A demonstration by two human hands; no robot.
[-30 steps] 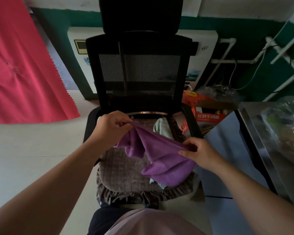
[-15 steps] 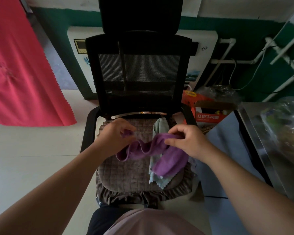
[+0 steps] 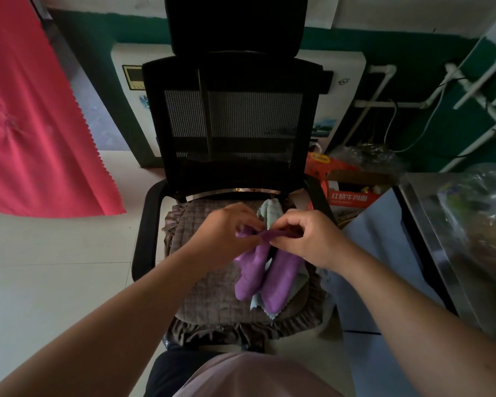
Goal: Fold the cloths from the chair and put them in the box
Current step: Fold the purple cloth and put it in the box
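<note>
Hands meeting over the chair seat: left hand (image 3: 222, 234) and right hand (image 3: 308, 239) both with fingers curled, pinching the top edge of the purple cloth (image 3: 265, 275) where its corners come together. Cloth doubled over, hanging in two loose lobes down onto the quilted seat cushion (image 3: 209, 296); lower ends uneven, one lobe longer. Pale green cloth (image 3: 269, 213) lying on the seat beneath and behind, partly covered, one corner poking out under the purple one near the front edge. Chair (image 3: 232, 124) facing the camera, black mesh back. Open cardboard box (image 3: 352, 190) on the floor to the right behind the armrest, probably the target; contents unclear. Risks, as judged: corners held only by fingertips, so a slip during regrip likely to drop one layer and undo the fold; mismatched lobes likely to give a skewed fold unless squared; hanging ends could drag the green cloth off the seat on lifting; armrest in the path toward the box could snag the cloth.
</note>
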